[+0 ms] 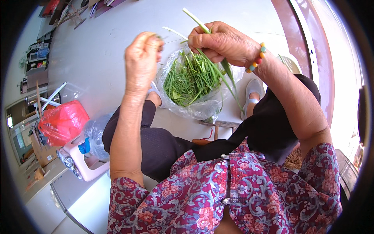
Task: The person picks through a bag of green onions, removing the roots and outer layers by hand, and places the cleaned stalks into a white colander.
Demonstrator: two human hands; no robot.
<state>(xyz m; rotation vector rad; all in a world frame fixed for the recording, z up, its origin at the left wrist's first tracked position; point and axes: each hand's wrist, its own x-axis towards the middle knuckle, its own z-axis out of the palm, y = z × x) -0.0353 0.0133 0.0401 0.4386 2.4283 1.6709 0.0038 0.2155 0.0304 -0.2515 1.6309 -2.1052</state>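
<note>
My right hand (223, 44), with a beaded bracelet at the wrist, grips a few green onion stalks (196, 18). Their white ends point up and away, and the green leaves hang below my fist. To the left, my left hand (142, 57) is raised and slightly blurred, its fingers pinched on a small dark plant scrap (159, 37). Between my feet and below both hands, a clear plastic bag (191, 110) lies open on the floor. Cut green leaves and stems (191, 79) fill it. Neither hand touches the bag.
A low wooden stool (217, 124) stands by the bag's near side. Left of my leg are a large plastic bottle (96, 134) with a blue cap, a pink plastic container (87, 172) and a red plastic bag (65, 121). A pale plastic basket (290, 63) sits beyond my right knee.
</note>
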